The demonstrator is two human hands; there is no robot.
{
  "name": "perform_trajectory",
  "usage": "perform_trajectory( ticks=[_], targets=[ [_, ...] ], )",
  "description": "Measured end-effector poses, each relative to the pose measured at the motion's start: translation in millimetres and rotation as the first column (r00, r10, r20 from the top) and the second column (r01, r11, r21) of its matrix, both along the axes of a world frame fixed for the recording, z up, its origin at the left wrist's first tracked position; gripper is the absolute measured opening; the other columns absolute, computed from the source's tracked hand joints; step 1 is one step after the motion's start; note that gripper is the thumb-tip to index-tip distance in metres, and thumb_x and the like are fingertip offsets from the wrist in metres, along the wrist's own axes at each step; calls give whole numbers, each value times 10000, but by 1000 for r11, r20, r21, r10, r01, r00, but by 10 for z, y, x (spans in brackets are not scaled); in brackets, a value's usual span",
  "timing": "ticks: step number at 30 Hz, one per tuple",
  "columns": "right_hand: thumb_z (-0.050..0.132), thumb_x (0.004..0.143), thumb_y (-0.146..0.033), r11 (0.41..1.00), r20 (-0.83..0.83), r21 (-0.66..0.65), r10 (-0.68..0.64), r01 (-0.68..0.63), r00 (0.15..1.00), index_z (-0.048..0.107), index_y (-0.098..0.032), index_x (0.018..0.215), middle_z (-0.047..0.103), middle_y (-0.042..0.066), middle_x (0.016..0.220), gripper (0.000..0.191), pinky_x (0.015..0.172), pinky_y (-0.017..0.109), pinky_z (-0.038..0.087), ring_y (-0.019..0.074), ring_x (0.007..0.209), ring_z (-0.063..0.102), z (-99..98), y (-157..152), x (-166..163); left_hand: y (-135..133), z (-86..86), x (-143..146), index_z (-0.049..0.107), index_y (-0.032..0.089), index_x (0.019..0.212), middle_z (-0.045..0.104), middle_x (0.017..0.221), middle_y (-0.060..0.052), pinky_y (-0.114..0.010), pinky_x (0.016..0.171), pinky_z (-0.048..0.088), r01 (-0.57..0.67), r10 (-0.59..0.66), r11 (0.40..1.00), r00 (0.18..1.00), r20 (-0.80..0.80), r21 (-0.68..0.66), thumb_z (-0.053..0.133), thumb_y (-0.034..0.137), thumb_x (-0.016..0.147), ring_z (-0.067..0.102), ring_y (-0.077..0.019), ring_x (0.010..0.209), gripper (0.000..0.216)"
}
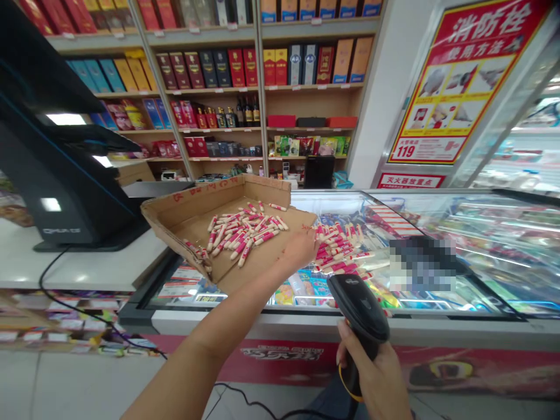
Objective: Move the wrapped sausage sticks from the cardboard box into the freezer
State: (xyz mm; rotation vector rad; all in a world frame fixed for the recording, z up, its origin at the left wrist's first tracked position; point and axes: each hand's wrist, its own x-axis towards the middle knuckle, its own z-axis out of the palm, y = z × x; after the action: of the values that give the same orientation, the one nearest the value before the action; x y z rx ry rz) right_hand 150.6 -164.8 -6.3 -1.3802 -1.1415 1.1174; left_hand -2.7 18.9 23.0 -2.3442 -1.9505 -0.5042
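Observation:
My left hand point(301, 248) is closed at the right edge of an open cardboard box point(199, 198), its fingertips hidden. Many small beige sticks point(245, 233) with pink-red bands, looking like wrapped sausages, lie in the box. More of these sticks point(336, 245) are heaped on the glass just right of that hand. In my right hand point(380, 379) is a black barcode scanner point(361, 309), gripped by its handle, with its head towards the freezer and the pile. The scanner's yellow-edged grip shows below the fingers.
A glass-topped chest freezer point(280, 318) holding packaged goods runs across in front of me. At left, a black checkout terminal point(74, 175) stands on a white counter point(87, 268), its cable point(87, 315) hanging down. Shelves of boxed bottles point(214, 67) line the back wall. A blurred patch covers something at right.

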Motion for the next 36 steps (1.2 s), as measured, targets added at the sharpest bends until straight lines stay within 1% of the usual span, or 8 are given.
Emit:
perform_trajectory(
  ticks=[4, 8, 13, 20, 24, 28, 32, 36],
  targets=[
    [668, 716, -648, 998, 26, -15, 62, -61, 998, 576, -214, 522, 578, 15, 437, 484, 449, 278, 422, 175, 418, 533, 29, 17, -87, -97, 20, -431, 621, 107, 1058, 671, 1061, -161, -322, 854, 486, -128, 128, 992, 991, -42, -16, 363, 220, 945, 644, -235, 975, 303],
    [667, 715, -649, 995, 36, -4, 103, -103, 994, 592, -212, 524, 578, 12, 437, 482, 477, 280, 437, 180, 434, 541, 9, 39, -173, -183, -16, -882, 625, 94, 1092, 650, 1107, -183, -342, 903, 471, -291, 290, 957, 951, -103, 7, 388, 171, 918, 615, -254, 1054, 304],
    [661, 728, -640, 986, 28, -27, 165, -165, 986, 569, -216, 516, 581, 11, 427, 483, 479, 273, 438, 178, 434, 553, -28, 54, -287, -213, -82, -1202, 650, 86, 1070, 648, 1121, -195, -346, 924, 463, -350, 344, 937, 927, -150, -15, 420, 189, 914, 593, -260, 1078, 297],
    [658, 729, -645, 974, 32, -20, 228, -227, 973, 578, -215, 554, 598, 19, 439, 471, 491, 277, 466, 187, 445, 571, -88, 105, -349, -151, -180, -1254, 644, 73, 1077, 632, 1121, -209, -369, 928, 454, -345, 339, 939, 922, -190, -1, 453, 249, 933, 575, -285, 1099, 297],
    [682, 728, -616, 985, -4, -20, 169, -169, 986, 581, -212, 577, 588, 1, 432, 443, 501, 264, 464, 172, 438, 564, -66, 103, -435, -169, -204, -1240, 610, 54, 1112, 608, 1140, -226, -397, 943, 441, -335, 327, 942, 924, -200, -8, 427, 230, 948, 559, -297, 1115, 303],
    [682, 723, -623, 978, -17, -31, 207, -207, 978, 595, -203, 590, 583, 1, 427, 449, 490, 263, 457, 169, 431, 558, -84, 126, -500, -191, -241, -1240, 577, 47, 1117, 598, 1153, -228, -409, 943, 433, -308, 304, 951, 932, -199, 9, 372, 177, 960, 554, -292, 1113, 288],
    [668, 732, -624, 975, -12, -51, 216, -216, 976, 578, -205, 596, 577, -2, 428, 450, 493, 265, 445, 164, 427, 544, -120, 137, -520, -180, -273, -1234, 562, 64, 1082, 629, 1118, -201, -374, 935, 433, -303, 304, 953, 940, -153, 34, 330, 62, 934, 570, -261, 1098, 275],
    [663, 734, -625, 978, -24, -69, 198, -199, 980, 574, -205, 604, 563, -11, 430, 448, 504, 260, 438, 164, 440, 543, -115, 120, -528, -186, -238, -1207, 533, 79, 1080, 674, 998, -176, -338, 818, 471, -318, 318, 948, 948, -30, 4, 321, 117, 962, 636, -246, 952, 246]
  ],
)
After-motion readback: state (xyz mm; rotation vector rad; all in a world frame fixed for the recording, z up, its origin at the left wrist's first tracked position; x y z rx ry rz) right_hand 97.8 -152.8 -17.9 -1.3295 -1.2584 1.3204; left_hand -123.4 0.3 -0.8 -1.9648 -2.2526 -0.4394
